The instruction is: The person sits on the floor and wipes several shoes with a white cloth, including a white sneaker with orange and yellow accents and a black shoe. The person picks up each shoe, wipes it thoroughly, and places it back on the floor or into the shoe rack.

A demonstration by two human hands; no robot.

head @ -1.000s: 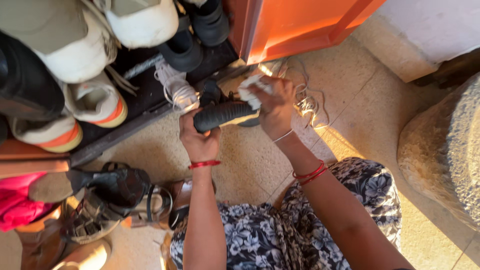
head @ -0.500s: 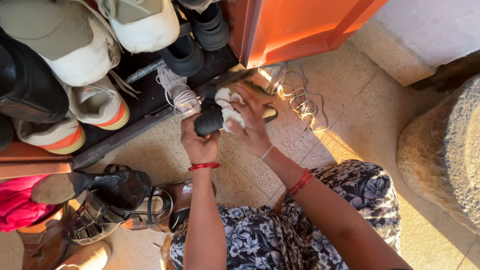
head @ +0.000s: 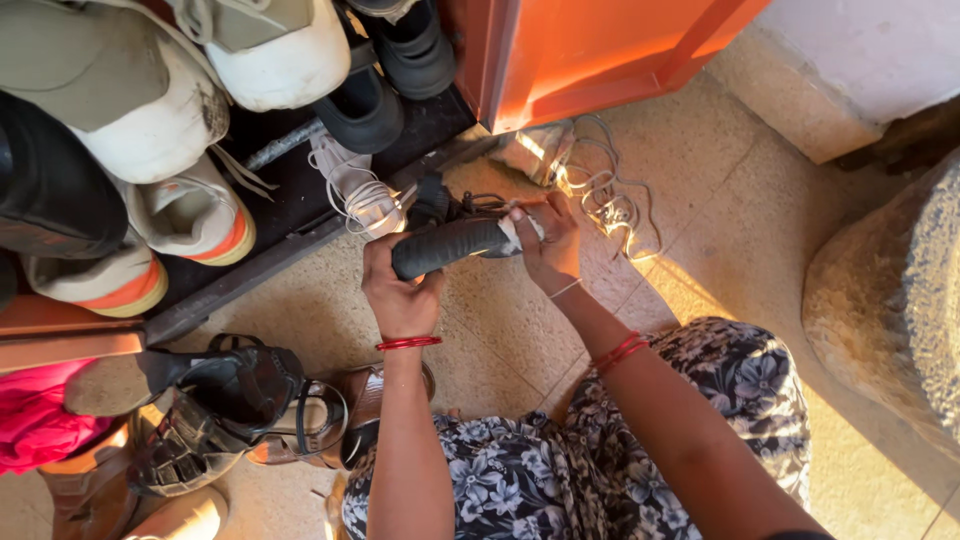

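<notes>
My left hand point(head: 398, 290) grips a black shoe point(head: 447, 244) by its heel end and holds it sideways above the tiled floor, sole side toward me. My right hand point(head: 548, 247) is closed on a small white cloth point(head: 514, 232) and presses it against the shoe's toe end. Both wrists carry red bangles. The shoe's upper with its laces is mostly hidden behind the sole.
A dark shoe rack point(head: 290, 215) at the upper left holds white, orange-striped and black shoes. An orange cabinet point(head: 590, 50) stands at the top. Loose white laces point(head: 610, 205) lie on the floor. Sandals point(head: 230, 400) are piled at the lower left. A large stone point(head: 890, 300) sits to the right.
My right hand with the cloth slid from the middle of the shoe to its toe end. The shoe tilted slightly in my left hand.
</notes>
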